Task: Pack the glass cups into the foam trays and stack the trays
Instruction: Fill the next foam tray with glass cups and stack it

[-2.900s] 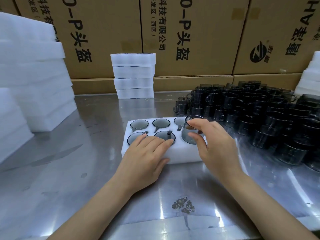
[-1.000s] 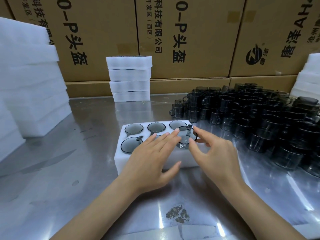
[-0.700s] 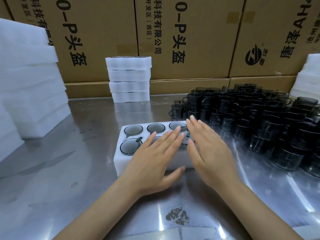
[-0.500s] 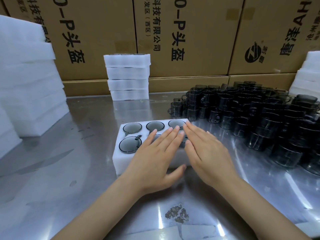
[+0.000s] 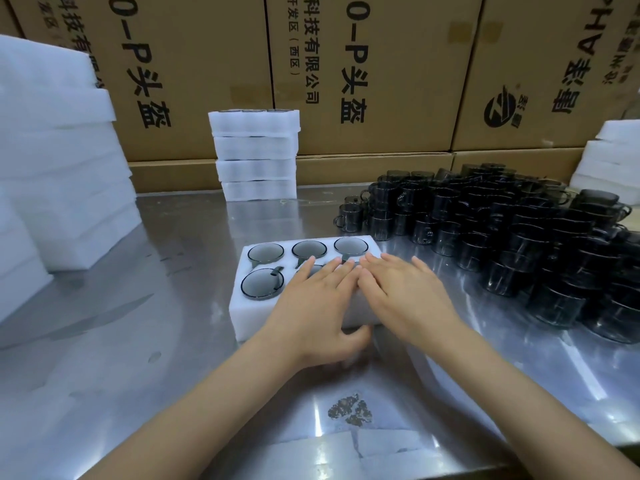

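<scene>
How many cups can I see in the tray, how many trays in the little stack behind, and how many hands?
Cups showing in the tray: 5, one partly covered
Trays in the back stack: 4
Hands: 2, left hand and right hand
Total: 11

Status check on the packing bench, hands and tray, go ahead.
Left hand and right hand flat on foam tray, no grip. Four glass cups visible seated, rest under hands. Loose cups piled right, clear of tray.

cardboard boxes (image 5: 363,64) read "科技有限公司", "(西区)", "头盔".
</scene>
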Motion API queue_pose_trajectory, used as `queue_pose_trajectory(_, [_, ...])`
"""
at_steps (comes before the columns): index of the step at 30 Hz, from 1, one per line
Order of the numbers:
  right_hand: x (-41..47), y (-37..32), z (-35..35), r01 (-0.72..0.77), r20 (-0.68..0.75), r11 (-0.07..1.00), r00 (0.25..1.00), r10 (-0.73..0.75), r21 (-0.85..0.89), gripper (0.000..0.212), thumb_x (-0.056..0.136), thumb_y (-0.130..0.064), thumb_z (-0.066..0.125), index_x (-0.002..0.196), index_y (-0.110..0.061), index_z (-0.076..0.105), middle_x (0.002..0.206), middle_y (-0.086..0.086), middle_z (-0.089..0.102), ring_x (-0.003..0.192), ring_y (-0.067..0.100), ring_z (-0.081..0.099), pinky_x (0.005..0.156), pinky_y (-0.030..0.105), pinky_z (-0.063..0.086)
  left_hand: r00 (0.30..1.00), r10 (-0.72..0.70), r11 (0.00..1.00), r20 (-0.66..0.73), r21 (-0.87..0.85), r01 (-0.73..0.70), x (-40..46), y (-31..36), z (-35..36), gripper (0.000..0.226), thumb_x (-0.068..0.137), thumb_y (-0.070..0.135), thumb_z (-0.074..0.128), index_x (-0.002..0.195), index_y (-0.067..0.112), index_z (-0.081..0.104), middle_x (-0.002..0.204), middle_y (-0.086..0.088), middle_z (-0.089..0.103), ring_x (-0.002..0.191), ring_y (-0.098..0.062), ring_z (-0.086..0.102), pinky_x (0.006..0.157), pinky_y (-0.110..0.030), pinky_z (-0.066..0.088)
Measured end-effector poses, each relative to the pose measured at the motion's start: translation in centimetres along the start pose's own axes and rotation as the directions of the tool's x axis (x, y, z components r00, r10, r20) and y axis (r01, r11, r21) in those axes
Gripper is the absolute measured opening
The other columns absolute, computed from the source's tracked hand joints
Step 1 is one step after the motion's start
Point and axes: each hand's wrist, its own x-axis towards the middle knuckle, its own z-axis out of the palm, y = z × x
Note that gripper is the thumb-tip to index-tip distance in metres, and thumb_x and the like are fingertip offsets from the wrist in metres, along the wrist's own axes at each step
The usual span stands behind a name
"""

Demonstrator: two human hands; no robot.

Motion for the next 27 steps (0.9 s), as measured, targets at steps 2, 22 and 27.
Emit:
queue_pose_trajectory(2, [0.0, 0.2, 0.0, 0.006, 0.02, 1.0, 1.0, -0.006, -0.001, 0.043, 0.099, -0.04, 0.024, 0.133, -0.033, 0.05, 0.15, -0.014, 0.035, 0.141, 0.007, 0.024, 0.115, 0.04, 0.011, 1.0, -0.01, 1.0, 0.022, 0.007, 0.01, 0.1, -0.1, -0.2, 0.076, 0.085, 0.055, 0.04, 0.15, 0.026, 0.015, 0.158, 0.006, 0.019, 0.146, -0.012, 0.012, 0.116, -0.038, -0.005])
queue_pose_trajectory(22, [0.5, 0.5, 0.7, -0.484, 0.438, 0.098, 0.847, 0.301, 0.87, 0.029, 0.082, -0.043, 0.066, 0.101, -0.027, 0.05, 0.103, -0.002, 0.062, 0.092, 0.018, 0.067, 0.073, 0.033, 0.053, 0.68, -0.708, 0.029, 0.192, -0.954, 0.299, -3.1, -6.7, -2.2, 0.035, 0.075, 0.054, 0.059, 0.103, 0.036, 0.07, 0.1, 0.011, 0.073, 0.095, -0.009, 0.068, 0.083, -0.034, 0.049])
queue_pose_trajectory(27, [5.5, -0.2, -0.4, -0.471, 0.518, -0.219, 0.803, 0.295, 0.855, 0.035, 0.079, -0.028, 0.07, 0.111, -0.023, 0.057, 0.103, 0.002, 0.067, 0.083, 0.019, 0.067, 0.061, 0.029, 0.056, 0.759, -0.646, -0.084, 0.082, -0.996, 0.036, -0.3, -9.4, -3.5, 0.051, 0.084, 0.052, 0.048, 0.122, 0.023, 0.063, 0.123, -0.005, 0.065, 0.118, -0.026, 0.058, 0.105, -0.056, 0.037])
